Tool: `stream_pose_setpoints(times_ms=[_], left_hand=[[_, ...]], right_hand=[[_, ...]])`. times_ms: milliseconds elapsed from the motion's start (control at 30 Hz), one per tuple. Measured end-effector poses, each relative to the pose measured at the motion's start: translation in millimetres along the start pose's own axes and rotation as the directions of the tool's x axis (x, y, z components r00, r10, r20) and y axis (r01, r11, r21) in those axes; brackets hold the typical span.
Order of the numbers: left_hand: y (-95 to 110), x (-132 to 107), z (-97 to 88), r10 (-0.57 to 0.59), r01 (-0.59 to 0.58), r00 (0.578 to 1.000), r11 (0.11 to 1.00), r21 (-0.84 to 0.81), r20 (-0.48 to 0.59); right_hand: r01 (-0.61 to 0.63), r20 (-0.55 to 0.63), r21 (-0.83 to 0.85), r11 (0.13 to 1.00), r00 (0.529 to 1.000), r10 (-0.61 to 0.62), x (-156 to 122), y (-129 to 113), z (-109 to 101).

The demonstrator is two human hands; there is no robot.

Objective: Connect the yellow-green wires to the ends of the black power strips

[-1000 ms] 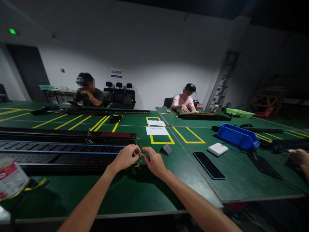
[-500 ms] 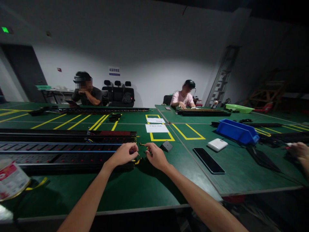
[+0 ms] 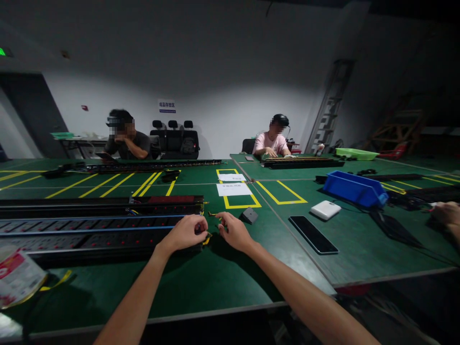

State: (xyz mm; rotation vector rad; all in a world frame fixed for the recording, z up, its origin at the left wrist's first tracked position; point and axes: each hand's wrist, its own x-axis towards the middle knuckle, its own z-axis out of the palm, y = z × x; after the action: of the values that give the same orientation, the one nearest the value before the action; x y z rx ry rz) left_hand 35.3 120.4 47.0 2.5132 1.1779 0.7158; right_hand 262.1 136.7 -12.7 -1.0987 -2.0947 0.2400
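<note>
Long black power strips (image 3: 118, 239) with red dots lie side by side on the green table, reaching in from the left. My left hand (image 3: 187, 232) rests over their right end, its fingers curled together. Whatever is between those fingertips is too small to make out. Just below them, a short yellow wire (image 3: 206, 239) sticks out of the strip's end. My right hand (image 3: 235, 232) hovers to the right, fingers bent and thumb apart from them. Close to its fingertips is another thin yellow wire end (image 3: 212, 213). Beside that hand sits a small dark grey block (image 3: 249, 215).
A phone (image 3: 313, 234), a white box-shaped device (image 3: 325, 210) and a blue bin (image 3: 354, 189) lie to the right. At the lower left stands a can (image 3: 19, 278). Two people sit across the table; another person's hand (image 3: 446, 212) shows at the right edge.
The view has shifted slightly. My left hand's fingertips have moved a little and bent further inward at the strip's end. My right hand stays nearly in place.
</note>
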Motion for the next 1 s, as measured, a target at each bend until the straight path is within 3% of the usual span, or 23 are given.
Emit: stream_pose_setpoints(times_ms=[300,600,1000], left_hand=[[-4,2,0.5,0.008,-0.007,1.0,1.0,-0.013,0.021],[4,1,-0.9,-0.018,0.018,1.0,0.998,0.064,0.004],[12,-1,-1.0,0.049,-0.03,0.998,0.946,0.322,-0.05]], right_hand=[[-0.007,0.021,-0.008,1.0,1.0,0.008,1,1,-2],[0.11,0.15,-0.007,0.994,0.983,-0.108,-2,-1,-4],[0.16,0.208,-0.016,0.987,0.966,-0.153,-1,-1,-7]])
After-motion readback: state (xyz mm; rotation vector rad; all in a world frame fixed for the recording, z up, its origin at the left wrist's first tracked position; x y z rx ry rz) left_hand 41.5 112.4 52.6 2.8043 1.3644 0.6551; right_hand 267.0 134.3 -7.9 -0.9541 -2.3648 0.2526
